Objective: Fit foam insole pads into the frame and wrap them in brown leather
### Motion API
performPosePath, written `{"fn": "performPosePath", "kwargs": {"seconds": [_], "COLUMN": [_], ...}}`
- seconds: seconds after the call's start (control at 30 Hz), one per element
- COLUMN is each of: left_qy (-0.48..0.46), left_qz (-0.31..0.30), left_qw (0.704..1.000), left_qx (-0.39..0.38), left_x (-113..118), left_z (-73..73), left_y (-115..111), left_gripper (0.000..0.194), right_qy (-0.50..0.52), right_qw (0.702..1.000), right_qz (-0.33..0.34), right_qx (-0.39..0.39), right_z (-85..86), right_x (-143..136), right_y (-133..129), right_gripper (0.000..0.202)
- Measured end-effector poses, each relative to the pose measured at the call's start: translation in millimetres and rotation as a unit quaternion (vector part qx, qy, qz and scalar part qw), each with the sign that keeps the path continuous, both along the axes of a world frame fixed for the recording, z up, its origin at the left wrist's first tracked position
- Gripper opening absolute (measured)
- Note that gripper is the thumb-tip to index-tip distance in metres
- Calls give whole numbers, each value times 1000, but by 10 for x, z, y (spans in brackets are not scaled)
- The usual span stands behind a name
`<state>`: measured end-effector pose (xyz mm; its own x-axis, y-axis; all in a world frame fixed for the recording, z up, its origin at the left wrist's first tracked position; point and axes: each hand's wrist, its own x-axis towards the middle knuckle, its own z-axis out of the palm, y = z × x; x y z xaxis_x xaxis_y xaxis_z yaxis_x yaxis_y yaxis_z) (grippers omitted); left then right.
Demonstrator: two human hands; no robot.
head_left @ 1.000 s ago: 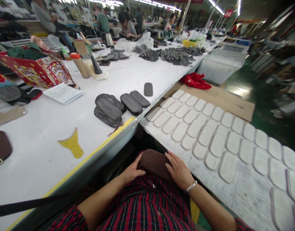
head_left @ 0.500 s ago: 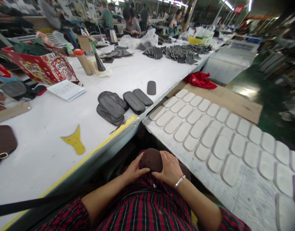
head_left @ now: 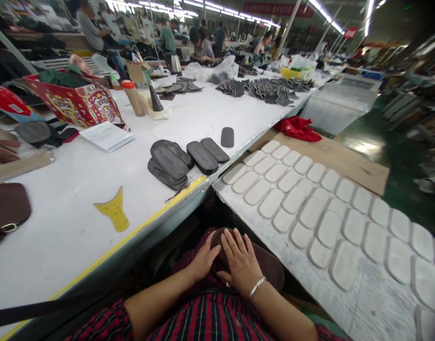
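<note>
A long dark brown leather-like piece with rounded ends lies across my lap, below the table edge. My left hand grips its left end, with the thumb on top and the fingers along the far edge. Flat over the top of the same piece rests my right hand, fingers stretched out and slightly apart, wearing a silver bracelet. Both hands hide much of the piece's left half. On the table ahead are stacks of dark grey rounded pieces and a yellow Y-shaped piece.
To the right, a board carries rows of pale rounded pieces. A brown bag-like item with a buckle lies at the left. Farther back are a red patterned box, a bottle, a red cloth and people working.
My right hand has gone from gripping the brown piece to lying flat across it, nearer my left hand. More of the piece shows at the right. The camera view has tilted up slightly.
</note>
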<state>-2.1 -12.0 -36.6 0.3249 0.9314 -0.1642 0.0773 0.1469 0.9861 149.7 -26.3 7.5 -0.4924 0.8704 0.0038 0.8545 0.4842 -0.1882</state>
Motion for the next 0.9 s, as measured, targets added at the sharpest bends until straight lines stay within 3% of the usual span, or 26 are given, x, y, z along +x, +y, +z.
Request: {"fn": "performPosePath", "kwargs": {"seconds": [0.27,0.43,0.53,0.6,0.77,0.9], "left_qy": [10,-103,-238,-272,-128,-58], "left_qz": [-17,-16,10,11,40,47], "left_qw": [1000,988,958,947,988,997], "left_qx": [-19,-110,-161,-169,-82,-23], "left_x": [-74,-114,-129,-148,-244,-259], "left_z": [81,-12,-80,-80,48,108], "left_y": [-18,11,35,51,102,127], "left_gripper": [52,51,49,47,41,37], "right_qy": [23,66,81,69,29,41], "right_qw": [996,997,996,994,992,985], "right_qz": [87,32,-43,-81,-105,-120], "right_qx": [-13,-9,-14,-22,-59,-115], "right_z": [9,121,203,234,237,256], "right_x": [246,237,87,-58,-319,-258], "right_y": [-208,-278,-183,-92,135,252], "right_gripper": [66,42,33,26,12,12]}}
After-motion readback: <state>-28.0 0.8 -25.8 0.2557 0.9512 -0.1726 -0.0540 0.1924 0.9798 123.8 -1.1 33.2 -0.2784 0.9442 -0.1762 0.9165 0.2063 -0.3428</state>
